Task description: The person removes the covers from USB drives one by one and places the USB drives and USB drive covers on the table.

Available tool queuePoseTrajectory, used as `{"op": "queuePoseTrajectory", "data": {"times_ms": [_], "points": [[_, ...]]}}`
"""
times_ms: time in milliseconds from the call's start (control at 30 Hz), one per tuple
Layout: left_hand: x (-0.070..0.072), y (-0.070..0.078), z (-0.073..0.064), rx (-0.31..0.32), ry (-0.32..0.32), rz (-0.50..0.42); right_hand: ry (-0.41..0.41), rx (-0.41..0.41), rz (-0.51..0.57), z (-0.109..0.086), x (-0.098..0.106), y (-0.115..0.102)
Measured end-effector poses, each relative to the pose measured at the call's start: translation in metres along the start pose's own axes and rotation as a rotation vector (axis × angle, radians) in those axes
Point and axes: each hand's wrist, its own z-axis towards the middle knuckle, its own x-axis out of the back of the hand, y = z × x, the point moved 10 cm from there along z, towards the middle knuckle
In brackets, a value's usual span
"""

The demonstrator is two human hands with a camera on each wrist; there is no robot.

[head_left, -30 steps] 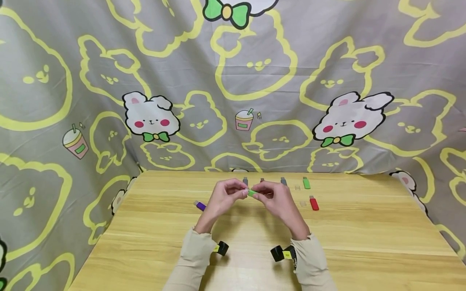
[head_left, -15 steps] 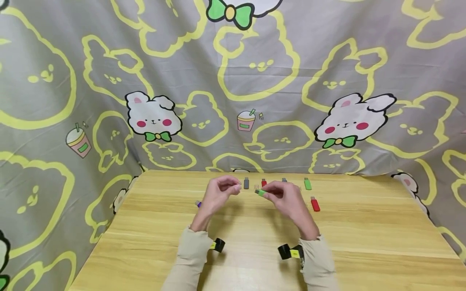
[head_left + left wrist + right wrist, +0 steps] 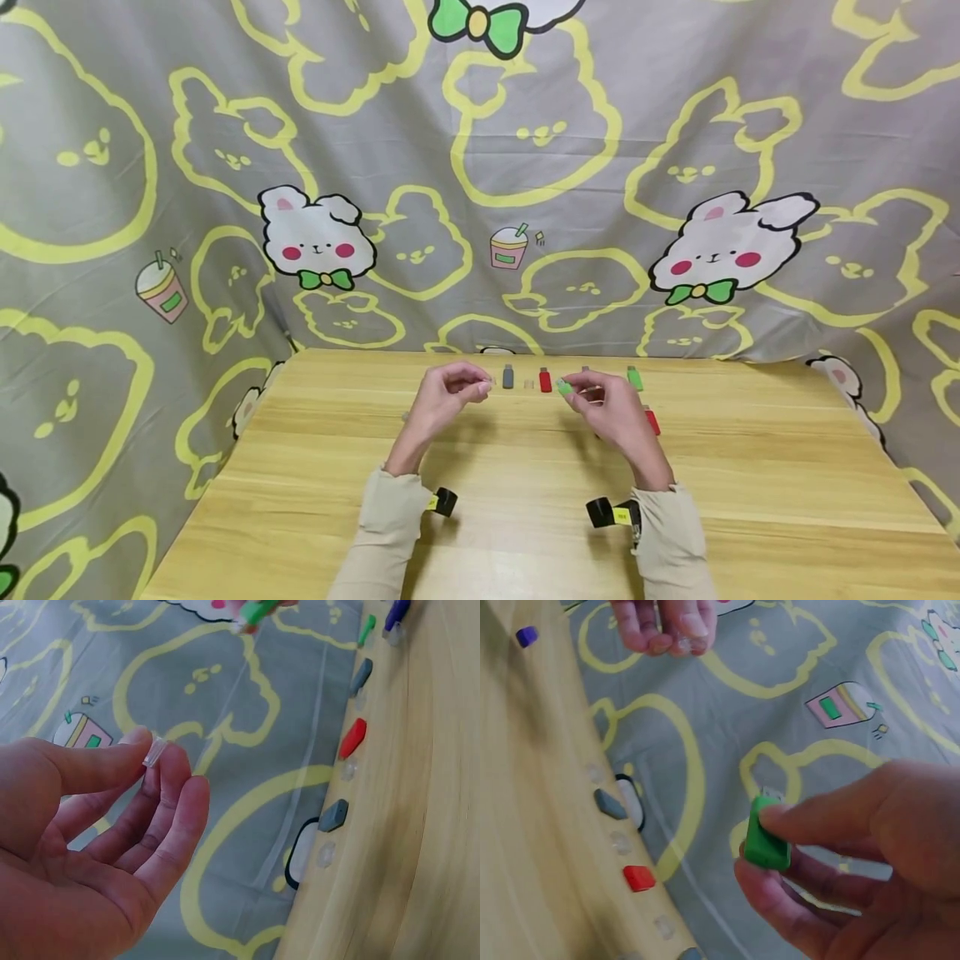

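My left hand (image 3: pixel 448 404) pinches a small clear cap (image 3: pixel 154 751) between thumb and fingertips, its other fingers loosely bent. Between the thumb and fingers of my right hand (image 3: pixel 609 410) is a green USB flash drive (image 3: pixel 767 836), its metal plug bare and pointing away from the palm. Both hands are raised over the far part of the table, apart from each other. Below and between them lie a grey flash drive (image 3: pixel 508 377) and a red flash drive (image 3: pixel 545 381), with a clear cap (image 3: pixel 528 384) beside them.
Another green flash drive (image 3: pixel 635 378) lies behind my right hand; a second red one (image 3: pixel 652 421) is partly hidden by that wrist. A purple drive (image 3: pixel 527 636) lies to the left. The wooden table (image 3: pixel 510 533) ends at a patterned curtain (image 3: pixel 420 167).
The cap has come off the green flash drive. My hands have parted, the right moving rightward with the drive, the left slightly leftward with the cap.
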Motion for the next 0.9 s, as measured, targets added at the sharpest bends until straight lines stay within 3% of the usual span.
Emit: {"op": "queuePoseTrajectory", "data": {"times_ms": [233, 333, 633, 900], "points": [[-0.001, -0.005, 0.002, 0.014, -0.015, 0.017, 0.051, -0.123, 0.027, 0.003, -0.013, 0.023], [-0.003, -0.005, 0.002, 0.000, -0.025, 0.030, 0.055, -0.157, -0.019, 0.002, -0.022, 0.030], [-0.009, -0.008, 0.003, -0.020, -0.057, 0.030, 0.102, -0.164, -0.209, -0.002, -0.040, 0.035], [-0.017, -0.015, 0.003, 0.027, -0.088, 0.034, 0.093, -0.173, -0.280, -0.002, -0.049, 0.035]]}}
